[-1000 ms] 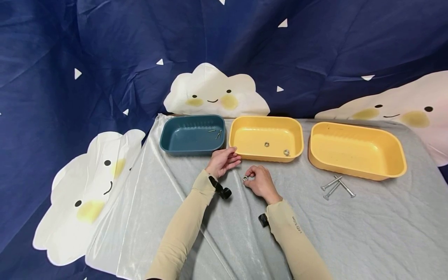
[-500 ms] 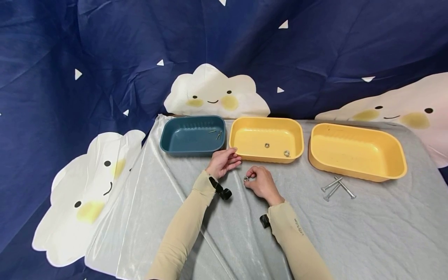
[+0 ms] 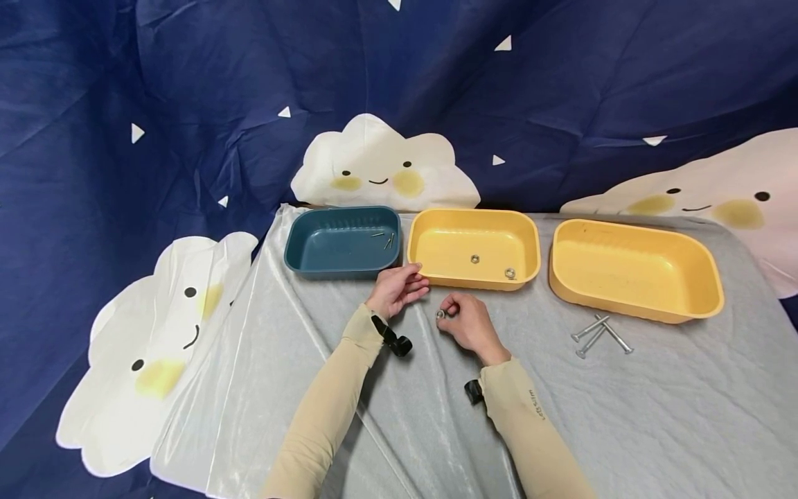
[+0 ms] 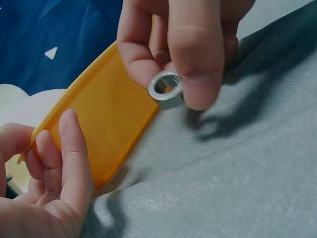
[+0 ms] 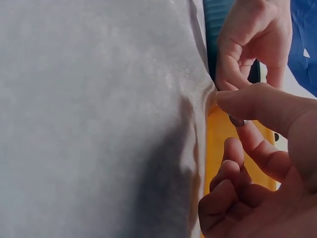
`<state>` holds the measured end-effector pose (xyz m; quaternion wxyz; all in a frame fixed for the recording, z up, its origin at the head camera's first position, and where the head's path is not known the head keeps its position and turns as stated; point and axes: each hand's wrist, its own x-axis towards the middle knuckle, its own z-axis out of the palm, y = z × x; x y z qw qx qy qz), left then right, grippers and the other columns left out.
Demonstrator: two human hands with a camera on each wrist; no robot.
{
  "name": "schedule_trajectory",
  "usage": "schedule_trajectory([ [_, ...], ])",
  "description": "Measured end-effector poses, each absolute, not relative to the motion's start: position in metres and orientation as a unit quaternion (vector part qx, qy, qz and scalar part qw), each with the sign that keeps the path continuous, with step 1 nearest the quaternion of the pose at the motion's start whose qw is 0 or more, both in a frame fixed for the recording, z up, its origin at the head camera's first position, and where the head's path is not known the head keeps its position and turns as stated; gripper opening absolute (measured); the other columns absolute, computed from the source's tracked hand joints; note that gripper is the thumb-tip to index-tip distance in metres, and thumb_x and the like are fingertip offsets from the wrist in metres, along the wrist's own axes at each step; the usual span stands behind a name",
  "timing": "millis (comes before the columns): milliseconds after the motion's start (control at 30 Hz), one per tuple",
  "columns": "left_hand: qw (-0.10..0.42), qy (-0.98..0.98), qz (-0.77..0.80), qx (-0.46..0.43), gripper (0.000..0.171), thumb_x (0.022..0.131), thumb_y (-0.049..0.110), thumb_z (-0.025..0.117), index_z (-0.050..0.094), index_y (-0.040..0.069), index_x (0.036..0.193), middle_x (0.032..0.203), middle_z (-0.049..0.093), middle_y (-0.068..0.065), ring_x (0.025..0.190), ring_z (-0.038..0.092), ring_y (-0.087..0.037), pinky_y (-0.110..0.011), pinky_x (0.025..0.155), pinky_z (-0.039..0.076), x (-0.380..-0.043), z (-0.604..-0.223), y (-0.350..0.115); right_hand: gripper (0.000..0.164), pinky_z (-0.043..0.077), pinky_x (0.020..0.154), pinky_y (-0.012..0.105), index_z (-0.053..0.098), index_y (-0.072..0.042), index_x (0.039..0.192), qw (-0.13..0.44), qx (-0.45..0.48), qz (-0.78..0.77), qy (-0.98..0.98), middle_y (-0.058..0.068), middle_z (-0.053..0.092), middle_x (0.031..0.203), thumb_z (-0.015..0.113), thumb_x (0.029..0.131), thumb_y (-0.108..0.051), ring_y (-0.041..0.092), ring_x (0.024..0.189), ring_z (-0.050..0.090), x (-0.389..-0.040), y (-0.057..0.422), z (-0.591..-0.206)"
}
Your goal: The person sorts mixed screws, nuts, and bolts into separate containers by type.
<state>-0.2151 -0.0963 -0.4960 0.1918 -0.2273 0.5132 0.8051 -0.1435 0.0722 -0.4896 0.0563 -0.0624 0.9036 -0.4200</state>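
Note:
My right hand (image 3: 469, 323) pinches a silver metal nut (image 3: 440, 314) between thumb and forefinger, just in front of the middle yellow bin (image 3: 461, 281). In the left wrist view, the nut (image 4: 171, 103) shows its round opening, tilted up toward the camera. With thumb and fingers, my left hand (image 3: 397, 288) grips the bin's rim at its near left corner. Two more nuts lie in that bin: one nut (image 3: 475, 258) near the middle, another nut (image 3: 510, 273) by the front right. From the right wrist, the held nut (image 5: 237, 121) is mostly hidden by the fingers.
Left of the middle bin stands a dark teal bin (image 3: 339, 272) holding a few small screws (image 3: 388, 241). A larger yellow bin (image 3: 623, 305) is at the right, with three long bolts (image 3: 601, 335) on the grey cloth (image 3: 673, 416) before it. A blue curtain (image 3: 399, 69) hangs behind.
My right hand has shifted slightly right and up, and the nut has turned a little between its fingertips. The left hand stays on the bin's rim.

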Motion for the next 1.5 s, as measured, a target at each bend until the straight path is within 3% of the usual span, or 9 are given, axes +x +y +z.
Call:
schedule_trajectory([
  [267,0.195,0.514,0.803,-0.231,0.011,0.09,0.013,0.067,0.062,0.005,0.084,0.067,0.067,-0.004,0.065,0.069,-0.015,-0.028,0.062,0.061,-0.215,-0.496,-0.097,0.019,0.045,0.074,0.032,0.063,-0.008,0.088,0.044,-0.061,-0.424,0.902,0.007,0.063,0.084,0.075,0.073,-0.01,0.022,0.08,0.057,-0.145,0.075,-0.482],
  [867,0.197,0.511,0.804,-0.23,0.011,0.09,0.012,0.066,0.063,0.003,0.097,0.067,0.066,-0.003,0.063,0.068,-0.014,-0.028,0.062,0.061,-0.216,-0.498,-0.097,0.02,0.044,0.072,0.03,0.063,-0.007,0.092,0.025,-0.041,-0.444,0.895,0.008,0.064,0.086,0.076,0.079,-0.014,0.02,0.076,0.056,-0.156,0.08,-0.462],
  [1200,0.198,0.511,0.805,-0.226,0.008,0.091,0.011,0.065,0.062,0.004,0.093,0.065,0.067,-0.003,0.062,0.068,-0.013,-0.028,0.061,0.061,-0.216,-0.498,-0.096,0.019,0.043,0.066,0.028,0.063,-0.007,0.094,0.001,-0.021,-0.454,0.891,0.008,0.063,0.085,0.075,0.081,-0.015,0.021,0.073,0.054,-0.165,0.081,-0.456],
  [1500,0.195,0.51,0.806,-0.231,0.009,0.09,0.012,0.066,0.062,0.004,0.092,0.065,0.067,-0.004,0.062,0.068,-0.013,-0.027,0.061,0.061,-0.216,-0.497,-0.096,0.019,0.042,0.068,0.028,0.065,-0.007,0.095,-0.023,-0.011,-0.447,0.894,0.008,0.063,0.086,0.073,0.081,-0.017,0.022,0.076,0.056,-0.17,0.08,-0.455],
])
